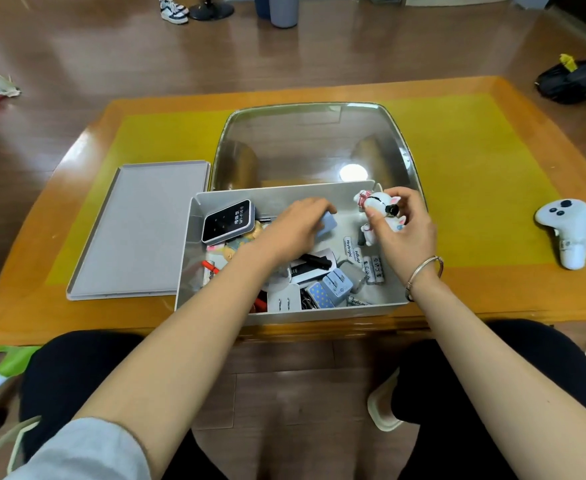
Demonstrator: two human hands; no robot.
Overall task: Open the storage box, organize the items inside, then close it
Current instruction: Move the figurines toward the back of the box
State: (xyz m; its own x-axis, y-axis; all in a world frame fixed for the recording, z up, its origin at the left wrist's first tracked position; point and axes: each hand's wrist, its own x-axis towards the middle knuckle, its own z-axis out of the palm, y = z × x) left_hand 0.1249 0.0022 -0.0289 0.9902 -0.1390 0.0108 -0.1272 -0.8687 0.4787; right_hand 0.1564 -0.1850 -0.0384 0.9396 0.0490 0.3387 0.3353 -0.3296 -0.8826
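- My right hand [400, 230] is up over the storage box's [194, 268] far right corner, fingers pinched round a small glossy white dog figurine [383, 206] with pink bits.
- My left hand [293, 230] is down inside the box, fingers curled on a pale blue rounded block [328, 223].
- Under them it's a jumble: black slab-shaped WiFi device [227, 221] leaning at the far left corner, white batteries [373, 270] by the right wall, boxy plug adapters [333, 287] near the front.
- The box is matte grey plastic at the table's [492, 188] near edge; its flat lid [146, 230] lies just left.
- A white controller [567, 233] sits near the table's right edge.
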